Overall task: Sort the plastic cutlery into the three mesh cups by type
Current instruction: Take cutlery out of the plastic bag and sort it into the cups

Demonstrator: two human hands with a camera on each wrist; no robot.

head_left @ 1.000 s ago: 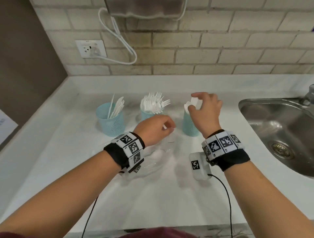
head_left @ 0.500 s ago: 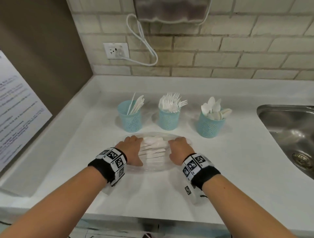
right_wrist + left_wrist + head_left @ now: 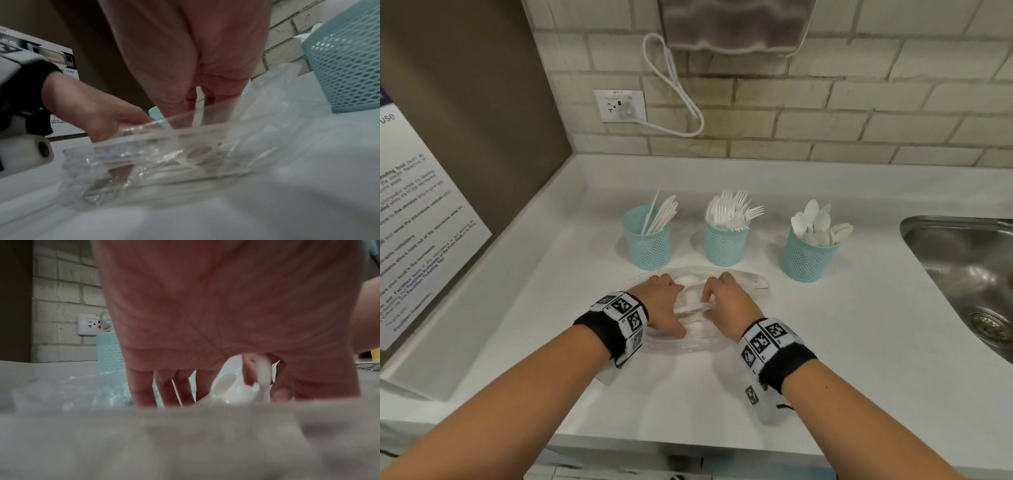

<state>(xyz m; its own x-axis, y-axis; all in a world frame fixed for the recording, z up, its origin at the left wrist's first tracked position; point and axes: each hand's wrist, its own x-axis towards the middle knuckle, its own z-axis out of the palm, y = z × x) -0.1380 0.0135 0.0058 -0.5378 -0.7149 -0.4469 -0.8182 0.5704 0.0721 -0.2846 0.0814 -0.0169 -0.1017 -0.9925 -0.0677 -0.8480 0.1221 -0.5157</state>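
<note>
Three blue mesh cups stand in a row: the left cup point(image 3: 647, 241) holds knives, the middle cup point(image 3: 725, 243) forks, the right cup point(image 3: 808, 257) spoons. In front of them lies a clear plastic tray point(image 3: 753, 281) with loose white cutlery point(image 3: 690, 298). Both hands reach into it, close together. My left hand point(image 3: 671, 294) pinches a white utensil handle point(image 3: 263, 369) between thumb and forefinger. My right hand point(image 3: 717, 293) has its fingers curled down into the tray point(image 3: 185, 129) around a thin white handle point(image 3: 194, 116). What type these pieces are stays hidden.
A steel sink point(image 3: 969, 274) is set into the counter at the right. A brown panel with a printed notice point(image 3: 421, 219) walls the left side. A socket and white cable point(image 3: 619, 106) hang on the brick wall behind the cups.
A second ago my right hand was up at the spoon cup; both hands then came down to the tray. Since half a second ago they have drawn together and curled onto the cutlery.
</note>
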